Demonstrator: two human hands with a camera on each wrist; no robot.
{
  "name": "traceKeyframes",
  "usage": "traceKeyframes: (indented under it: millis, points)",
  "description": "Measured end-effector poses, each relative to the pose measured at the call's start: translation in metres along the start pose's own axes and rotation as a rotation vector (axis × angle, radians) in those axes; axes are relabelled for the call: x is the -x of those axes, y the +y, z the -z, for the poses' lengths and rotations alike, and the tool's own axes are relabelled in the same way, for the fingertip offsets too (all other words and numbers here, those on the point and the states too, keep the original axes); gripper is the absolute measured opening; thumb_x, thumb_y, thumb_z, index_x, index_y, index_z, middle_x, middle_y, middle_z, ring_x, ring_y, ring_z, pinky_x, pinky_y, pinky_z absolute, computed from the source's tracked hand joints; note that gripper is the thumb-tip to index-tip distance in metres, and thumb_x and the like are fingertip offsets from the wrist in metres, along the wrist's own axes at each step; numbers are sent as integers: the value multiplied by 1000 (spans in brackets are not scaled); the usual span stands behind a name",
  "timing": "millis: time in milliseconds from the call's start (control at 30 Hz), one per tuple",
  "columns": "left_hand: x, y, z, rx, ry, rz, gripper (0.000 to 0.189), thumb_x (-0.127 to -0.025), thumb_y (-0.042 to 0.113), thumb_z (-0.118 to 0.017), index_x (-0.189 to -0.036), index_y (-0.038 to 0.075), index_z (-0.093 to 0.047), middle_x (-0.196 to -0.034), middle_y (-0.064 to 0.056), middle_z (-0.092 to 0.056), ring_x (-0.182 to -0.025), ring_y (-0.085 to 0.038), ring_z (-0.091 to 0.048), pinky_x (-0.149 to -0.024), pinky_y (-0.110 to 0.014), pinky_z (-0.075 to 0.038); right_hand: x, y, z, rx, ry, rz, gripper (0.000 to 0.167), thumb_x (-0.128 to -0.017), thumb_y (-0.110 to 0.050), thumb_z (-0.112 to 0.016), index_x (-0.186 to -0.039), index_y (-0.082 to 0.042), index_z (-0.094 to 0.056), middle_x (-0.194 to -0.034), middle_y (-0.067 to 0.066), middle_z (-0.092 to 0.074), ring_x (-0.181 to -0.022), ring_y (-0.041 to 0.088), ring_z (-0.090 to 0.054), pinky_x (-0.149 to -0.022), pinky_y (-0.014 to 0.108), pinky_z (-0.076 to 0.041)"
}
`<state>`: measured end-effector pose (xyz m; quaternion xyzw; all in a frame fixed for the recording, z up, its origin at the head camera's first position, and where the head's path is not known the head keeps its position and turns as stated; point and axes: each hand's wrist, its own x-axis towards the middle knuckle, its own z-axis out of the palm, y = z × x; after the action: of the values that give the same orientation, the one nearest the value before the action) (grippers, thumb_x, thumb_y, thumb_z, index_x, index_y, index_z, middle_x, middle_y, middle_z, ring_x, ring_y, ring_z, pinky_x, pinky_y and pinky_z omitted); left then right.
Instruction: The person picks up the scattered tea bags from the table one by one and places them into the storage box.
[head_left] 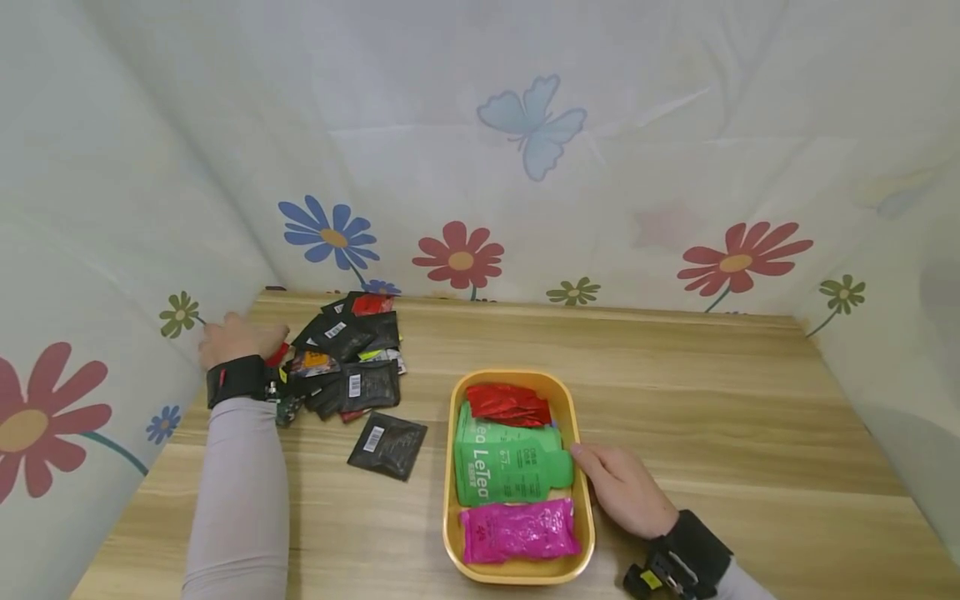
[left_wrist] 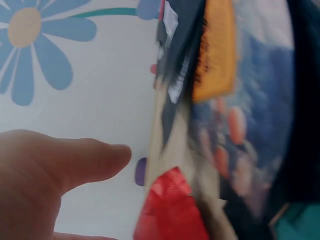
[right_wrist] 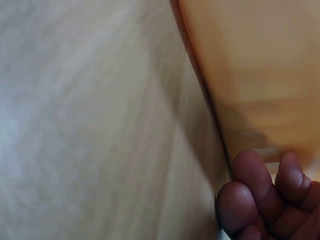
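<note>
My left hand point(head_left: 236, 340) is at the left edge of a loose pile of sachets point(head_left: 341, 333), with its thumb straight in the left wrist view. Nearest to it lies a red packet point(left_wrist: 172, 207), apart from the thumb; its other fingers are mostly hidden. My right hand point(head_left: 630, 487) holds the right rim of a yellow tray point(head_left: 586, 517), its curled fingers point(right_wrist: 250, 170) against the outer wall in the right wrist view. Inside the tray are red packets point(head_left: 510, 405), green LeTea pouches point(head_left: 502, 471) and a magenta packet point(head_left: 519, 531).
A single black sachet point(head_left: 387, 446) lies between the pile and the tray. The wooden tabletop point(head_left: 720, 400) meets a pale flowered curtain point(head_left: 600, 183) at the back and on both sides. Close to my left hand rises the left curtain wall point(head_left: 112, 250).
</note>
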<state>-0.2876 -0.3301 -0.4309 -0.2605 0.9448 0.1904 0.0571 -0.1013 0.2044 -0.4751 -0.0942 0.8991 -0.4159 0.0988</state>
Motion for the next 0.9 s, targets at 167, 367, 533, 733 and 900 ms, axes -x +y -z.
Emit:
traceKeyframes:
  millis: [167, 367, 533, 733, 900]
  points:
    - [-8, -6, -8, -4, 13, 2, 104, -88, 63, -59, -152, -14, -30, -146, -46, -33, -130, -62, -43, -101, -67, -47, 1, 1, -1, 3, 6, 2, 46, -113, -40, -36, -119, -19, -76, -105, -8, -78, -104, 12, -72, -91, 29, -56]
    - [-12, -9, -12, -9, 8, 0, 95, -86, 54, -62, -148, -14, -36, -140, -44, -39, -127, -60, -45, -97, -66, -49, 1, 0, -2, 11, 24, -13, 44, -113, -40, -37, -118, -21, -76, -105, -9, -78, -104, 11, -72, -94, 32, -56]
    - [-14, -9, -13, -19, 3, -9, 91, -84, 52, -62, -146, -12, -41, -142, -44, -40, -129, -58, -42, -99, -66, -48, 1, -1, -3, 15, 32, -11, 43, -113, -39, -38, -118, -21, -76, -106, -9, -78, -106, 11, -72, -96, 35, -56]
    - [-5, -7, -12, 0, 9, -36, 78, -85, 41, -61, -142, -9, -44, -145, -43, -37, -131, -58, -37, -101, -68, -44, 1, -1, -4, 19, 39, -4, 43, -113, -39, -37, -118, -22, -77, -107, -10, -78, -107, 12, -72, -97, 35, -56]
    - [4, -9, -12, 36, 46, -71, 57, -84, 27, -60, -127, -9, -52, -132, -41, -43, -121, -56, -41, -93, -66, -46, 2, 0, -5, 21, 40, 6, 43, -113, -38, -38, -118, -22, -77, -107, -9, -78, -108, 13, -72, -97, 36, -56]
